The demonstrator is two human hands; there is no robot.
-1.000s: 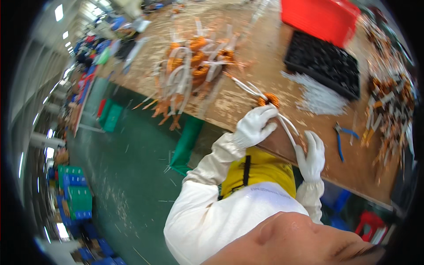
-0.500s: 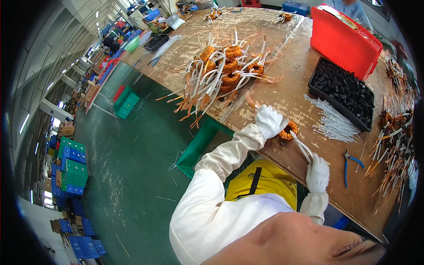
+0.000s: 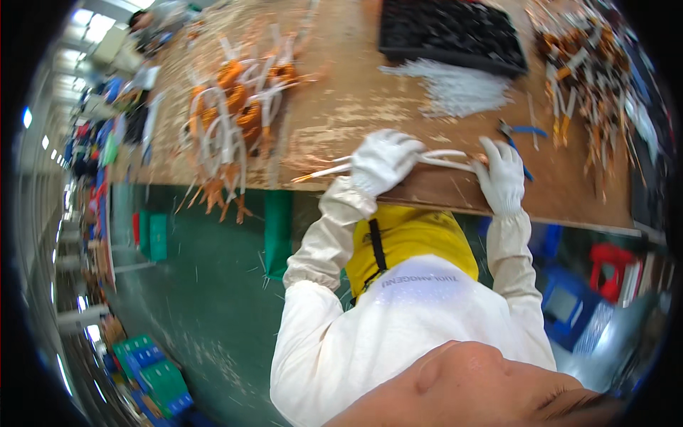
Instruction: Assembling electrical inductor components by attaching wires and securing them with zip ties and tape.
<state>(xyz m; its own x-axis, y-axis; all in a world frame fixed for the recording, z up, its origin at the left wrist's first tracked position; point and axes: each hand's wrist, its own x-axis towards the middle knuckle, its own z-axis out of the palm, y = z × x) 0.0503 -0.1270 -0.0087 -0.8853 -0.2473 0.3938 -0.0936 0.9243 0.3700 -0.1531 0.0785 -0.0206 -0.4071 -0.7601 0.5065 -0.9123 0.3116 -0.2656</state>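
Both my hands wear white gloves and work just above the table's front edge. My left hand (image 3: pixel 388 162) is closed around the middle of a copper-wound ring coil, whose body its fingers hide. White-sleeved leads (image 3: pixel 448 164) run from it to the right, and another sleeved lead (image 3: pixel 331 171) with bare copper at its tip sticks out on the left. At the far ends of the right-hand leads, my right hand (image 3: pixel 503 178) pinches them, with a bit of copper showing by its fingers. Blue-handled cutters (image 3: pixel 530 131) lie beside the right hand, partly behind it.
A heap of ring coils (image 3: pixel 231 99) with sleeved leads lies on the left of the wooden table (image 3: pixel 341 99). Beyond my hands are loose white sleeves (image 3: pixel 462 89) and a black tray (image 3: pixel 455 62) of black pieces. More coils (image 3: pixel 587 78) are piled at right. A red stool (image 3: pixel 613 267) stands below.
My view has turned, so the table edge now runs nearly level. The coil's ring, visible before beside my left hand, is now covered by it. The right hand has moved up to the lead ends.
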